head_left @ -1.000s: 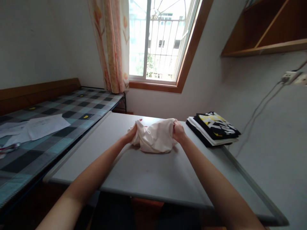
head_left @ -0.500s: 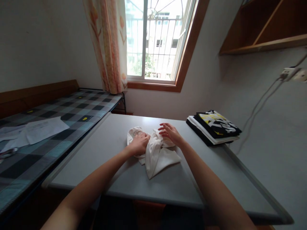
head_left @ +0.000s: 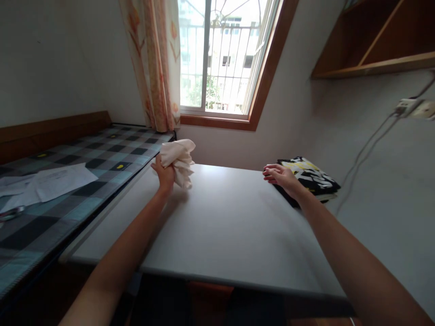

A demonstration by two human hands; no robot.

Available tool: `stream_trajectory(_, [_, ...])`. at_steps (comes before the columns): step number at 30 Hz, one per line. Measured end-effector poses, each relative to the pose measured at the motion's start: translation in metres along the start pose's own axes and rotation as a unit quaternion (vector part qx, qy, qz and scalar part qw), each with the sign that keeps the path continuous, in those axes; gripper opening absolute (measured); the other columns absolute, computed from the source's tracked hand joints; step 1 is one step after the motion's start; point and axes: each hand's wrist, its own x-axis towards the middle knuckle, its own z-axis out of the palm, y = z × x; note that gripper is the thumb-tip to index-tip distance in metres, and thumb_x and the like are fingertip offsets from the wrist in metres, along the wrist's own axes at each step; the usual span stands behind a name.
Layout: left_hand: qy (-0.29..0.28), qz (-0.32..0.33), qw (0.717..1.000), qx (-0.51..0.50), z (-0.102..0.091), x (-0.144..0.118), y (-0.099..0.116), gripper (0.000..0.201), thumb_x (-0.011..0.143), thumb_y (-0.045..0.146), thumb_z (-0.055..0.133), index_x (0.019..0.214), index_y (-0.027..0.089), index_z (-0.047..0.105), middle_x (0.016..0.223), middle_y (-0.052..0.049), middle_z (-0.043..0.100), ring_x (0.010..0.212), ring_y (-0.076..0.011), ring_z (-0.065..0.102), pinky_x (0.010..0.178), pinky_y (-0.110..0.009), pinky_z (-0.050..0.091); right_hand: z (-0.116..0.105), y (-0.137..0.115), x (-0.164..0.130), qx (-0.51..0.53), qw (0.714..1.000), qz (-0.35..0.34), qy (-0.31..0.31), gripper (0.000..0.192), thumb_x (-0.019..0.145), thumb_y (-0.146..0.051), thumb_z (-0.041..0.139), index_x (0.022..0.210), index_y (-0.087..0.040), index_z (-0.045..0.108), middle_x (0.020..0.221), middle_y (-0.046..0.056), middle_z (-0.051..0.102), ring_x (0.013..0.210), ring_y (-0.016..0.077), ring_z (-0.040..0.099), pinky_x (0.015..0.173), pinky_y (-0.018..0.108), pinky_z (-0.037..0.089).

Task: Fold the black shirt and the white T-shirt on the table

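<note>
A crumpled white cloth [head_left: 180, 158] is bunched up in my left hand [head_left: 165, 172], raised over the far left part of the table. Its folds hang down to the right of my fingers, and I cannot make out what kind of garment it is. My right hand [head_left: 282, 176] hovers at the right, fingers stretched and slightly curled, holding nothing. Just behind that hand lies a stack of folded clothes [head_left: 314, 174], its top one black with white and yellow print. My wrist and forearm hide part of the stack.
The white table [head_left: 220, 226] spans the middle, below a barred window [head_left: 224, 68]. On the left, papers [head_left: 63, 181] lie on a bed with a checked cover [head_left: 102, 158]. A wooden shelf [head_left: 374, 65] and a socket with a cable [head_left: 404, 106] are on the right wall.
My left hand has lifted the white cloth off the table and carried it to the far left. My right hand has moved right, away from the cloth, to the stack.
</note>
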Motion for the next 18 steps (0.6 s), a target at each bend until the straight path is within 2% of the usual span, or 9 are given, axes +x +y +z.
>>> stream_trajectory(2, [-0.003, -0.017, 0.993, 0.113, -0.011, 0.008, 0.003, 0.053, 0.084, 0.027, 0.061, 0.134, 0.017, 0.047, 0.146, -0.017, 0.036, 0.128, -0.0305, 0.046, 0.107, -0.045, 0.038, -0.013, -0.008, 0.002, -0.017, 1.0, 0.006, 0.022, 0.017, 0.084, -0.03, 0.067, 0.093, -0.017, 0.062, 0.088, 0.006, 0.069, 0.069, 0.0123, 0.065, 0.062, 0.023, 0.052])
stream_trajectory(4, [-0.072, -0.051, 0.969, 0.229, -0.019, 0.012, 0.003, 0.078, 0.08, 0.035, 0.07, 0.146, 0.017, 0.033, 0.152, -0.023, 0.025, 0.13, -0.0358, 0.045, 0.106, -0.047, 0.037, -0.023, -0.015, 0.005, -0.038, 0.998, 0.02, 0.04, 0.01, 0.086, -0.025, 0.063, 0.091, -0.017, 0.062, 0.089, 0.007, 0.07, 0.069, 0.0123, 0.065, 0.063, 0.023, 0.052])
stream_trajectory(6, [-0.149, -0.077, 0.936, 0.309, -0.025, 0.013, 0.001, 0.087, 0.076, 0.042, 0.074, 0.147, 0.015, 0.033, 0.146, -0.025, 0.033, 0.128, -0.0388, 0.047, 0.103, -0.047, 0.039, -0.034, -0.019, 0.009, -0.067, 0.996, 0.032, 0.058, 0.007, 0.087, -0.021, 0.059, 0.091, -0.016, 0.063, 0.091, 0.008, 0.07, 0.07, 0.0122, 0.065, 0.064, 0.023, 0.051])
stream_trajectory(7, [-0.173, -0.072, 0.922, 0.339, -0.027, 0.013, 0.0, 0.083, 0.075, 0.044, 0.075, 0.144, 0.015, 0.039, 0.141, -0.024, 0.041, 0.127, -0.0388, 0.049, 0.102, -0.046, 0.041, -0.039, -0.02, 0.011, -0.085, 0.993, 0.035, 0.068, 0.007, 0.088, -0.02, 0.058, 0.091, -0.016, 0.063, 0.092, 0.009, 0.07, 0.07, 0.0121, 0.064, 0.064, 0.023, 0.051])
stream_trajectory(9, [-0.185, -0.025, 0.906, 0.38, -0.028, 0.011, -0.001, 0.062, 0.077, 0.044, 0.071, 0.131, 0.018, 0.055, 0.129, -0.018, 0.054, 0.119, -0.0355, 0.056, 0.097, -0.043, 0.044, -0.052, -0.018, 0.017, -0.137, 0.986, 0.028, 0.097, 0.009, 0.087, -0.02, 0.058, 0.092, -0.015, 0.064, 0.094, 0.01, 0.07, 0.071, 0.0126, 0.064, 0.065, 0.023, 0.05])
stream_trajectory(12, [-0.182, 0.046, 0.892, 0.411, -0.026, 0.005, 0.002, 0.032, 0.086, 0.042, 0.057, 0.108, 0.021, 0.067, 0.104, -0.01, 0.068, 0.098, -0.0274, 0.065, 0.085, -0.035, 0.048, -0.073, -0.01, 0.025, -0.28, 0.947, 0.011, 0.155, 0.011, 0.085, -0.023, 0.061, 0.091, -0.014, 0.066, 0.095, 0.012, 0.071, 0.077, 0.0164, 0.064, 0.073, 0.027, 0.049])
stream_trajectory(15, [-0.214, 0.067, 0.885, 0.409, -0.019, -0.003, 0.004, 0.028, 0.089, 0.039, 0.051, 0.095, 0.02, 0.069, 0.085, -0.007, 0.071, 0.086, -0.0239, 0.067, 0.076, -0.03, 0.048, -0.092, 0.0, 0.027, -0.413, 0.89, 0.022, 0.193, 0.016, 0.084, -0.022, 0.062, 0.095, -0.014, 0.07, 0.099, 0.015, 0.071, 0.091, 0.0221, 0.065, 0.084, 0.032, 0.046])
stream_trajectory(18, [-0.245, 0.088, 0.87, 0.42, -0.012, -0.014, 0.003, 0.027, 0.089, 0.036, 0.049, 0.092, 0.019, 0.071, 0.084, -0.006, 0.073, 0.085, -0.0231, 0.067, 0.074, -0.029, 0.047, -0.106, 0.015, 0.025, -0.491, 0.838, 0.067, 0.229, 0.03, 0.082, -0.028, 0.064, 0.108, -0.015, 0.07, 0.117, 0.024, 0.064, 0.108, 0.0309, 0.06, 0.088, 0.04, 0.044])
